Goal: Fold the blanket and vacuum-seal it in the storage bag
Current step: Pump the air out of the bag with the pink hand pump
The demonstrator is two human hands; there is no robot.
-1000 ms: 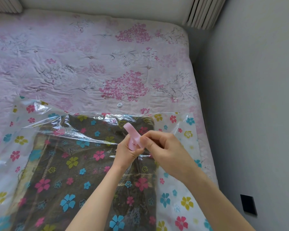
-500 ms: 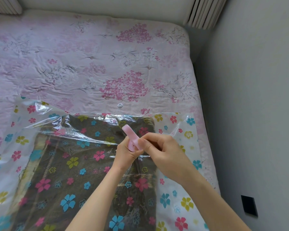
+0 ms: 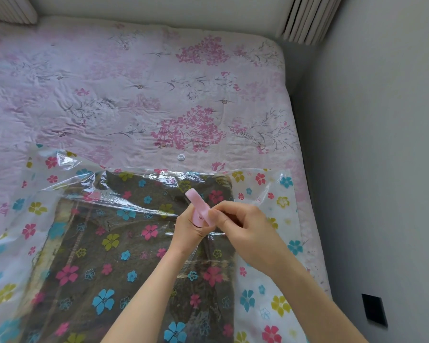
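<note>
Storage bag point(image 3: 263, 243) flat on the bed point(image 3: 134, 95), dark folded blanket point(image 3: 109, 256) already inside. Above the bag's middle, left hand point(image 3: 188, 229) curled round a pink clip point(image 3: 198, 209); right hand point(image 3: 243, 231) pinching its near end. Small white cap point(image 3: 181, 157) just beyond the bag's far edge. Film likely slick, limp and crinkly; blanket soft, bulky. Best taken by the bag's open edge, clip slid along it.

No readable text, label or number on anything here
</note>
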